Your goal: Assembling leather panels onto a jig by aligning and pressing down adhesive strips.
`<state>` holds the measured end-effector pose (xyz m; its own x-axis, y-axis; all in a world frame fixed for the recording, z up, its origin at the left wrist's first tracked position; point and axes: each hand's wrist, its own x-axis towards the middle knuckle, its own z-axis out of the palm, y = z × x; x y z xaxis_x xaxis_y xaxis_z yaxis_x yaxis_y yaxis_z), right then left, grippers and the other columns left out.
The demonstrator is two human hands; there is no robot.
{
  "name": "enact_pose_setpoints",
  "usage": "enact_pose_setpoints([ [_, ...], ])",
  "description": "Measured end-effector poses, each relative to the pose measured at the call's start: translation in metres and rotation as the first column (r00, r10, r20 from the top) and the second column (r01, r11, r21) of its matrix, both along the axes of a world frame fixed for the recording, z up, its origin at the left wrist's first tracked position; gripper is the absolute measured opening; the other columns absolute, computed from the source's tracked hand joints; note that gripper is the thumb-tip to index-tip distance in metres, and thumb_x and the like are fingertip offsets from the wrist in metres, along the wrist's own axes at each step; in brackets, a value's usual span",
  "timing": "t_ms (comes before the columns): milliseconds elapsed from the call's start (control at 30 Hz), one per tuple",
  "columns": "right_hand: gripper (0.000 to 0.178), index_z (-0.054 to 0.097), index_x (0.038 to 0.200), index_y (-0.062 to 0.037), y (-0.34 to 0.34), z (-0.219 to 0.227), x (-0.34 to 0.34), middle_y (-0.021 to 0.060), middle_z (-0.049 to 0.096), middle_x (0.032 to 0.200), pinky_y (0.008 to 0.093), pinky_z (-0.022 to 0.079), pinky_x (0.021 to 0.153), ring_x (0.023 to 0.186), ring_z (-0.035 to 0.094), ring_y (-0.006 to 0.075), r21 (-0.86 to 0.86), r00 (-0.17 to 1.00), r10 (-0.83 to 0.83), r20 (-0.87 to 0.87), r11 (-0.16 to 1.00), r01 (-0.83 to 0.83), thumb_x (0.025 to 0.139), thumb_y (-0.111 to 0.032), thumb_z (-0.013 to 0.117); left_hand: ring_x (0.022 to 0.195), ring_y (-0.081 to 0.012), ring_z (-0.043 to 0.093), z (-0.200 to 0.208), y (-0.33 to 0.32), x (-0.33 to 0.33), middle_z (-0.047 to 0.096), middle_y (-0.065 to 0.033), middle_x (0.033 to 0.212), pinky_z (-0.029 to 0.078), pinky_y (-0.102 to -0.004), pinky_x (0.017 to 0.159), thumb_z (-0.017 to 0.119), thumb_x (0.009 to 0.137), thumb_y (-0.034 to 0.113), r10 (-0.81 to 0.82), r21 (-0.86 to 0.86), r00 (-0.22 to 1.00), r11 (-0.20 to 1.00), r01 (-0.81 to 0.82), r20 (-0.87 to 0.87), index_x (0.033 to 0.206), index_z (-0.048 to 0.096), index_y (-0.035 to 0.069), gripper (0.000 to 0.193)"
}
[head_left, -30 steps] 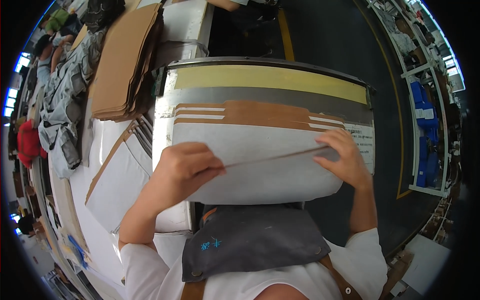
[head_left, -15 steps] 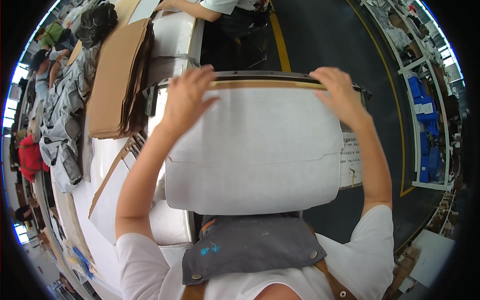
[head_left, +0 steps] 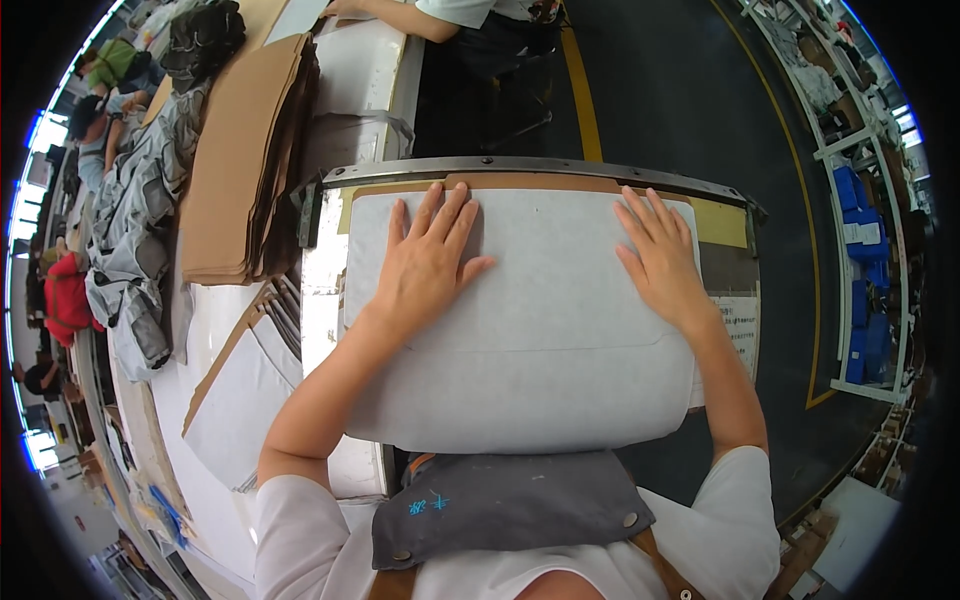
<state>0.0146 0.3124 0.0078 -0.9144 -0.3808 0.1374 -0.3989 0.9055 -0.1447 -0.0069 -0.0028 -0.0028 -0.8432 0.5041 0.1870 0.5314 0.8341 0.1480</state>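
Note:
A large white sheet [head_left: 540,300] with rounded corners lies before me, its near part hanging over the edge of the board beneath. Along its far edge a brown strip [head_left: 560,183] shows beside a metal bar [head_left: 480,164]. My left hand [head_left: 425,255] rests on the sheet's upper left, fingers spread. On the upper right my right hand [head_left: 660,265] lies flat with its fingers stretched out. Neither hand grips anything. A faint crease or edge runs across the sheet below the hands.
A stack of brown panels [head_left: 240,160] stands on the white table at left. Nearer are fanned white-faced panels [head_left: 245,400]. Crumpled grey cloth [head_left: 145,220] lies farther left. Another person's arm [head_left: 410,18] rests at the far end. Right, beyond the dark floor, shelving holds blue bins [head_left: 862,235].
Both hands have come down from the metal bar and toward me, onto the white sheet. The view has shifted slightly, so the bar now shows in full.

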Motion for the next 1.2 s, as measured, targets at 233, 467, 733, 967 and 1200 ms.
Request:
enact_pose_setpoints([
  [233, 0.048, 0.047, 0.14, -0.0101, 0.001, -0.002, 0.007, 0.0101, 0.035, 0.153, 0.0532, 0.02, 0.113, 0.142, 0.025, 0.0348, 0.001, 0.998, -0.056, 0.01, 0.998, 0.056, 0.095, -0.025, 0.056, 0.142, -0.0317, 0.029, 0.001, 0.0, -0.002, 0.039, -0.0108, 0.15, 0.022, -0.054, 0.114, 0.059, 0.092, 0.041, 0.014, -0.006, 1.0, 1.0, -0.014, 0.002, 0.139, 0.045, 0.003, 0.062],
  [467, 0.049, 0.047, 0.14, -0.0106, 0.001, -0.001, 0.007, 0.01, 0.034, 0.152, 0.0553, 0.018, 0.113, 0.143, 0.024, 0.0359, -0.007, 0.998, -0.067, 0.013, 0.998, 0.067, 0.095, -0.026, 0.056, 0.143, -0.0318, 0.028, 0.002, 0.001, -0.003, 0.038, -0.0104, 0.15, 0.022, -0.0546, 0.114, 0.06, 0.091, 0.041, 0.021, -0.006, 1.0, 1.0, -0.021, 0.016, 0.139, 0.045, 0.003, 0.063],
  [733, 0.049, 0.049, 0.138, -0.0103, 0.0, 0.001, 0.009, 0.0097, 0.036, 0.151, 0.0555, 0.02, 0.112, 0.14, 0.027, 0.0369, 0.03, 0.997, -0.074, -0.026, 0.997, 0.075, 0.093, -0.029, 0.058, 0.142, -0.0317, 0.028, 0.008, 0.002, -0.001, 0.038, -0.0099, 0.151, 0.021, -0.0564, 0.113, 0.062, 0.089, 0.041, 0.017, -0.001, 0.999, 1.0, -0.017, 0.031, 0.139, 0.046, 0.003, 0.064],
  [967, 0.052, 0.049, 0.138, -0.0091, 0.0, -0.004, 0.011, 0.0141, 0.034, 0.151, 0.0551, 0.02, 0.111, 0.139, 0.028, 0.0374, 0.011, 0.997, -0.059, -0.039, 0.998, 0.059, 0.093, -0.032, 0.059, 0.145, -0.03, 0.024, 0.005, 0.0, 0.0, 0.034, -0.009, 0.154, 0.016, -0.0527, 0.116, 0.065, 0.088, 0.037, 0.028, -0.066, 0.997, 0.998, -0.024, 0.07, 0.142, 0.041, 0.004, 0.068],
  [1200, 0.058, 0.037, 0.145, -0.0067, 0.002, -0.002, 0.011, 0.0175, 0.027, 0.154, 0.0543, 0.016, 0.114, 0.144, 0.021, 0.0363, -0.004, 0.996, -0.082, 0.03, 0.997, 0.082, 0.095, -0.029, 0.056, 0.145, -0.0299, 0.022, 0.005, 0.002, 0.001, 0.032, -0.0092, 0.154, 0.015, -0.0523, 0.117, 0.062, 0.089, 0.04, 0.04, -0.091, 0.998, 0.995, -0.034, 0.057, 0.143, 0.04, 0.003, 0.069],
])
